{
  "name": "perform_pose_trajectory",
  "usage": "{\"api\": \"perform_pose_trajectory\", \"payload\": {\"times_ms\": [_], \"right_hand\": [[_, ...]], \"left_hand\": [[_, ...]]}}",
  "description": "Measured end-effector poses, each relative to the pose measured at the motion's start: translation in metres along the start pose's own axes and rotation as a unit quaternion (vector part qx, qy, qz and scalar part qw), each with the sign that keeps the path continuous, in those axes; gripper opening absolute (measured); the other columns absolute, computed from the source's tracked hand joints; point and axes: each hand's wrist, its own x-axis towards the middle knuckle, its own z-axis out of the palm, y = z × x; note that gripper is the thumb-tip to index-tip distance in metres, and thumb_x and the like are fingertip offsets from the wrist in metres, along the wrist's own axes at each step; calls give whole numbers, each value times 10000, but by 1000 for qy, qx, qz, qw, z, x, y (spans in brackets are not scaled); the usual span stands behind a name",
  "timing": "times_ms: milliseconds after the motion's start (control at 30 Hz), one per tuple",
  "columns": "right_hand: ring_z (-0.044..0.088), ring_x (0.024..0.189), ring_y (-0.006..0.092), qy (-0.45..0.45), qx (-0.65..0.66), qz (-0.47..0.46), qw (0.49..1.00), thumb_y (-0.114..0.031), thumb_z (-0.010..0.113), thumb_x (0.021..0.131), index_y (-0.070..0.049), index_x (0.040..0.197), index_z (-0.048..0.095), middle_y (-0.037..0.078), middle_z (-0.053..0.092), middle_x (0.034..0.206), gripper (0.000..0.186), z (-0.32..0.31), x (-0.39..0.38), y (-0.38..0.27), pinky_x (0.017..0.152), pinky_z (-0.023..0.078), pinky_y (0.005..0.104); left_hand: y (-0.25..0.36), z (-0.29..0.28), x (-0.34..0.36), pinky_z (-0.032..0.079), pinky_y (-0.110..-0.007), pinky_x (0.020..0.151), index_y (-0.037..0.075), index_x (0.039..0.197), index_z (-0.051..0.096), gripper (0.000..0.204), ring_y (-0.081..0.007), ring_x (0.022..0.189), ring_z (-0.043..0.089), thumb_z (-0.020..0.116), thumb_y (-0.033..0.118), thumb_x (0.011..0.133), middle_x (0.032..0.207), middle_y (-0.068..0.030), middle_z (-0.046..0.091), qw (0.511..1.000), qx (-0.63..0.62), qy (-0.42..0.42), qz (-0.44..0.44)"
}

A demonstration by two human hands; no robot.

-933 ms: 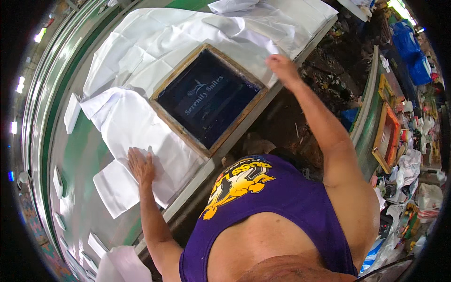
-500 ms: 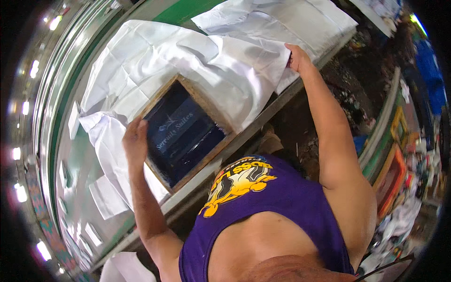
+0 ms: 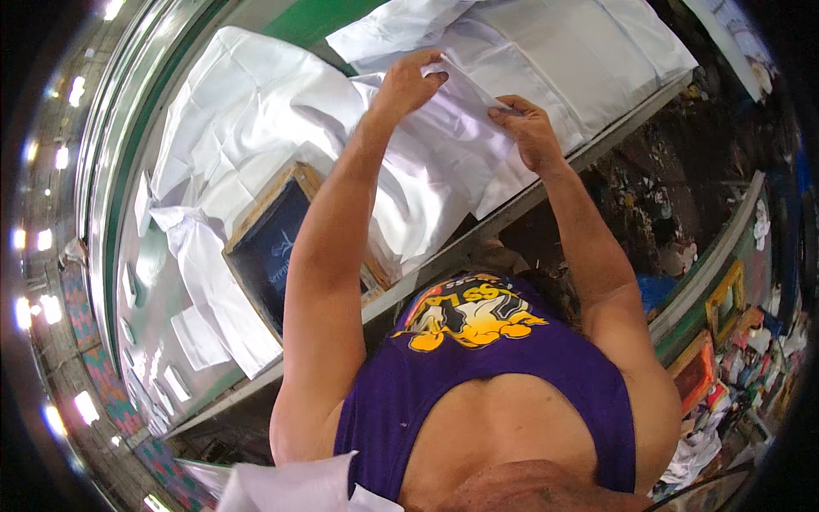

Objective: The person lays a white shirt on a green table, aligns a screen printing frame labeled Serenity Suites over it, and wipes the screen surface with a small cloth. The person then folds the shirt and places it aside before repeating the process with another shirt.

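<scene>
- The person's left hand (image 3: 412, 84) reaches over the loose, shiny white cloth (image 3: 316, 119), its fingers curled and the thumb standing slightly apart from the index finger; whether they grip the fabric cannot be told.
- The right hand (image 3: 531, 135) is to the right of the left hand and nearer the counter's front edge, its thumb and index finger pinching the same cloth by an edge.
- Between the two hands this edge runs nearly straight, while the rest of the cloth spreads leftward in rumpled folds.
- The cloth lies along the long green and grey counter (image 3: 153, 273), reaching its front edge.
- A square wooden frame with a dark navy panel and pale lettering (image 3: 277, 243) lies on the cloth, left of both hands and near the front edge; the left forearm hides part of it.
- A second stretch of smoother white fabric (image 3: 567, 60) covers the counter's upper right end, beyond the right hand.
- Small flat white pieces (image 3: 177, 383) are on the counter's left part.
- A crumpled white cloth (image 3: 286, 486) shows at the lower edge, near the person's purple sleeveless top with a yellow print (image 3: 572, 367).
- On the right, well apart from the hands, are an orange rectangular frame (image 3: 693, 374) and a smaller yellow frame (image 3: 725, 294), with mixed clutter beside them.
</scene>
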Motion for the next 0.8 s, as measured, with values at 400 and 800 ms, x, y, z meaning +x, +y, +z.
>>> {"api": "perform_pose_trajectory", "payload": {"times_ms": [400, 800], "right_hand": [[676, 1021, 204, -16, -183, -117, 976, -169, 827, 865, 18, 1244, 670, 132, 729, 1133, 450, 2, 8, -42, 920, 539, 337], [600, 718, 76, 97, -347, -301, 883, -253, 750, 955, -43, 1076, 768, 15, 731, 824, 243, 69, 14, -142, 704, 494, 256]], "left_hand": [[38, -20, 73, 543, -399, 803, 67, 996, 758, 216, -285, 849, 711, 719, 242, 876, 914, -154, 749, 979, 17, -138, 151], [59, -128, 98, 567, -422, 829, 84, 1193, 713, 399, -369, 995, 656, 757, 127, 798, 1186, -193, 665, 978, 89, -105, 156]]}}
